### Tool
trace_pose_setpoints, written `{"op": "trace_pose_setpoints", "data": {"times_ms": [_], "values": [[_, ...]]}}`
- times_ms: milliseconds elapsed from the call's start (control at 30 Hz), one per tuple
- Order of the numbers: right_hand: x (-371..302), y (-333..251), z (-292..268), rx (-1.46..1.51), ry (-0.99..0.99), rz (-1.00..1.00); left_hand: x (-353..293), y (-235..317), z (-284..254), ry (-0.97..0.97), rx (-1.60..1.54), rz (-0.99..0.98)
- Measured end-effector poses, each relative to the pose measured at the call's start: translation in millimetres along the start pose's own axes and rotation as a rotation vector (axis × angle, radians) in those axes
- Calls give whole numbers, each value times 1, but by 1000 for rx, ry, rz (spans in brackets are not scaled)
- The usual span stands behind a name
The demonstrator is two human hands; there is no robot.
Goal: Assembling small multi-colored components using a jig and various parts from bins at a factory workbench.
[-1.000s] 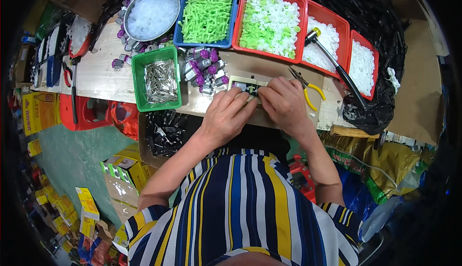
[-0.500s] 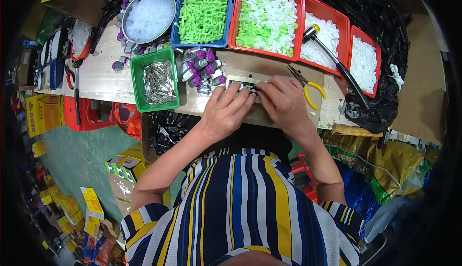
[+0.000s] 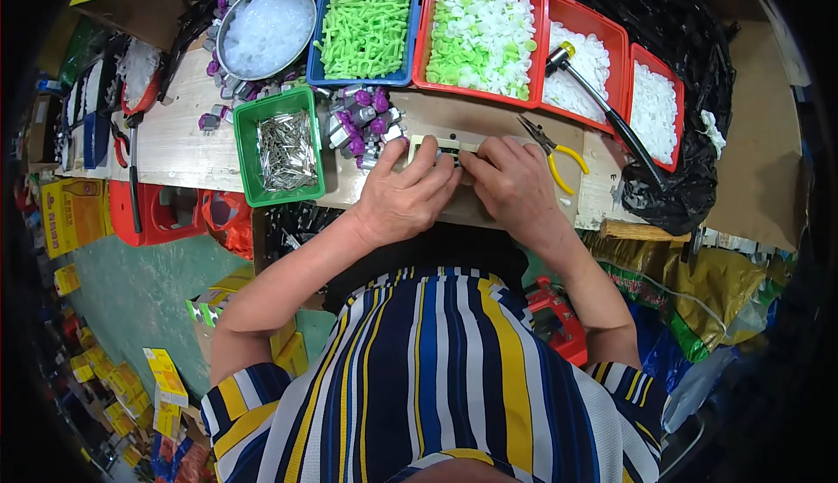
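Note:
A small cream-coloured block [image 3: 447, 142] with a dark recess lies on the board at the bench's near edge, partly covered by my fingers. My left hand [image 3: 406, 193] curls its fingers over the block's left and near side, gripping it. At the right end, my right hand [image 3: 517, 184] has its fingertips pressed together low over the block; whatever they pinch is hidden. Just right of that hand lie yellow-handled pliers [image 3: 572, 159], jaws pointing up-left. Beside my left fingertips is a pile of small grey and purple motors [image 3: 362, 123].
A green bin [image 3: 245, 162] of metal pins stands left. Behind are a metal bowl [image 3: 266, 31], a blue bin [image 3: 364, 82] of green pieces and red bins [image 3: 482, 91] of green and white pieces. A hammer [image 3: 624, 129] rests across the right bins beside a black bag [image 3: 668, 199].
My left fingers have drawn back slightly and bent more over the block. My right fingertips have closed in over its right end, and a small pale piece by them is now covered.

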State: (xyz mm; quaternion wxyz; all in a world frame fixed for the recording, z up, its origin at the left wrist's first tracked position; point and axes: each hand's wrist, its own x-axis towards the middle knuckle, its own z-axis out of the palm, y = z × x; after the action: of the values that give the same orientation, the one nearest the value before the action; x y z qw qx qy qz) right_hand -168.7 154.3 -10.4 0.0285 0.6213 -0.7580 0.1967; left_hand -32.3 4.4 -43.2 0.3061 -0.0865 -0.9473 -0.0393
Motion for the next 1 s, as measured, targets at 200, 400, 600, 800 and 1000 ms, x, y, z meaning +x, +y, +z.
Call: {"op": "trace_pose_setpoints", "data": {"times_ms": [200,400,600,800,1000], "values": [[-1,-4,3,-97,-22,-6,15,-11,-5,-49,65,173],[7,-6,4,-207,-59,-73,22,-23,-9,-113,70,345],[8,-10,-5,-114,-97,-128,-1,-26,-6,-294,-62,378],[3,-12,-3,-9,-28,-135,-6,-9,10,-79,103,306],[4,-8,-1,4,-51,-86,0,-2,12,28,176,211]]}}
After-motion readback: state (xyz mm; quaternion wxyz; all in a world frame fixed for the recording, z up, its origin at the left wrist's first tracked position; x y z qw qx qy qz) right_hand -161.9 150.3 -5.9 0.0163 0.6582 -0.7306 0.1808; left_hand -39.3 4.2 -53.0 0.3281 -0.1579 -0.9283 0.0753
